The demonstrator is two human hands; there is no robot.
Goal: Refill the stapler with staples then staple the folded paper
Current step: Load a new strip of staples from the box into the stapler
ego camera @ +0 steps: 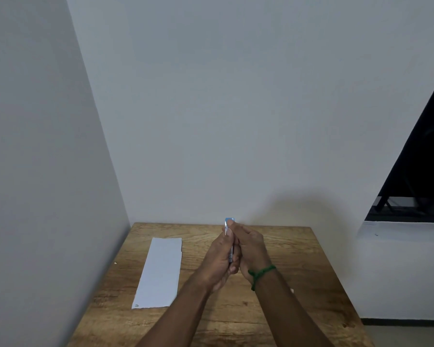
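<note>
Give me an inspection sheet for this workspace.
Surface: brown wood-grain table, set in a wall corner.
Job's things: folded white paper strip lies flat at left; slim blue-tipped metal stapler held above the table.
Clutter: tiny pale speck left of the paper.
Hands: left hand and right hand both grip the stapler; green thread bracelet on right wrist.
Cables: nothing seen.
Surroundings: plain white walls; dark window at right.
</note>
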